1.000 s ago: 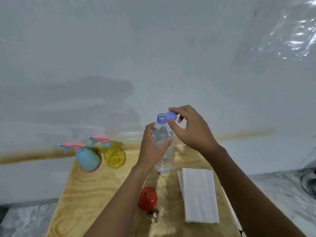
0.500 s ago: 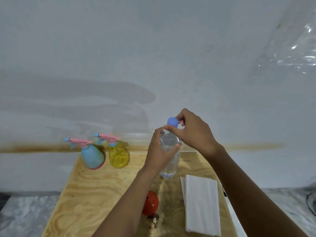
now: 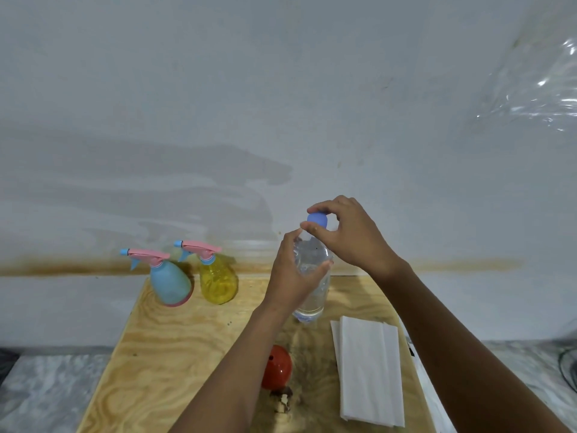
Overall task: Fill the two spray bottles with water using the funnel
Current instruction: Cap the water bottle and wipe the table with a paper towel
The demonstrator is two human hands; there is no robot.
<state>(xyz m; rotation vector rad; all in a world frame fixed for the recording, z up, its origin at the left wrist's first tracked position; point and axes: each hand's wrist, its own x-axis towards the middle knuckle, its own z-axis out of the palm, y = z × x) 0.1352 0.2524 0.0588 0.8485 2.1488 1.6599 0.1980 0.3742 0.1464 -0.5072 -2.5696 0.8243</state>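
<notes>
Both hands are kept busy on the bottle: the left hand is wrapped round its clear body, fingers curled across the front, while the blue cap is pinched between thumb and fingertips of the right hand, right on top of the neck. Whether the cap is screwed down or just sitting there can't be told, tbh. The bottle is stood upright on the board, with water seen inside. Well off to the left of the left hand, the blue sprayer and yellow sprayer are parked side by side at the board's far edge, pink trigger heads fitted on both. The orange funnel is tucked beside the left forearm, nearer the person than either hand. A folded white towel is laid between the forearms, near the bottle's base.
</notes>
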